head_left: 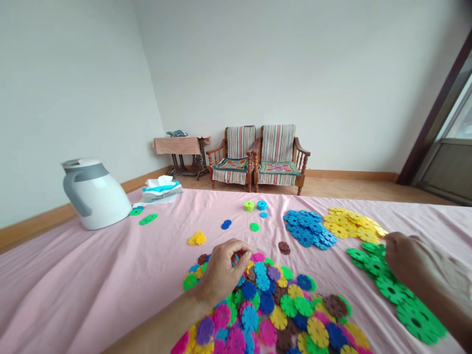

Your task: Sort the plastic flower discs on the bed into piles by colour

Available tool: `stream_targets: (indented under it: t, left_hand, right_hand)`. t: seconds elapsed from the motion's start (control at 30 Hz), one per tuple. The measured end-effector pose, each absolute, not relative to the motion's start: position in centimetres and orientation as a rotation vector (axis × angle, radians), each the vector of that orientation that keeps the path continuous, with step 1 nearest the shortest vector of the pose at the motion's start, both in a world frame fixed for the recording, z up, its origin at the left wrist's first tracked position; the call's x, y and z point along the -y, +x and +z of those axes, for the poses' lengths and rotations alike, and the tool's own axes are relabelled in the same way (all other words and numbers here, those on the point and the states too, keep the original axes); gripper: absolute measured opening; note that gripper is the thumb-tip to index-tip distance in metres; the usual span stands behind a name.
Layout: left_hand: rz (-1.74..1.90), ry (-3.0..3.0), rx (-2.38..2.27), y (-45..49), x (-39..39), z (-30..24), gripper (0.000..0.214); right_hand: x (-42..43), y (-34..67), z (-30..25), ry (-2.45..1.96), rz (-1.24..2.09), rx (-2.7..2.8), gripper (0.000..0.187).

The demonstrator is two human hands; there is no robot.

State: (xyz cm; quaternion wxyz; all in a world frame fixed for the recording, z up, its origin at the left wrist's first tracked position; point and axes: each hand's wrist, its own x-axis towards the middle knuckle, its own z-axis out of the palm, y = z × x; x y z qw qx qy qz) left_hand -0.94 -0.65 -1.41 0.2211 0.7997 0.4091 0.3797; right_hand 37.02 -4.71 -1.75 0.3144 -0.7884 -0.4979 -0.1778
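My left hand (pixel 225 266) is curled in a pinch over the far left part of a mixed heap of plastic snowflake discs (pixel 278 317). Thumb and fingertips meet there, and any disc between them is too hidden to make out. At the right, my right hand (pixel 424 268) hangs over the green snowflake discs (pixel 391 289), its fingers bent together near the edge of the yellow disc pile (pixel 350 223). Whatever those fingers hold is hidden. Left of the yellow pile lies a blue disc pile (pixel 309 228).
Small groups of yellow (pixel 197 238), brown (pixel 283 247) and dark blue discs (pixel 226 224) dot the pink cloth (pixel 165 265). Behind them stand a lime disc stack (pixel 249 206) and a light blue stack (pixel 261 205). A white jug (pixel 99 196) and tissue pack (pixel 162 190) occupy the left.
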Motion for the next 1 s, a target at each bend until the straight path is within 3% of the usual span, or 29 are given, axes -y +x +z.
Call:
stream_targets:
  t: [0.13, 0.6, 0.77, 1.0]
  left_hand:
    - [0.972, 2.327, -1.057, -0.8, 1.1, -1.4, 0.016]
    - [0.706, 2.591, -0.855, -0.7, 1.8, -1.0, 0.023]
    - [0.876, 2.425, -1.014, -0.8, 1.3, -0.7, 0.018]
    - [0.812, 2.448, -1.089, -1.1, 0.7, -1.3, 0.017]
  right_hand:
    - [4.2, 35.3, -2.3, -2.213, -0.595, 1.524, 0.03]
    - [6.1, 21.1, -2.7, -1.341, 0.16, 2.122, 0.029]
    - [6.4, 19.7, -2.6, -1.313, 0.297, 2.263, 0.037]
    - [6.0, 19.9, -3.5, -1.332, 0.328, 2.215, 0.028]
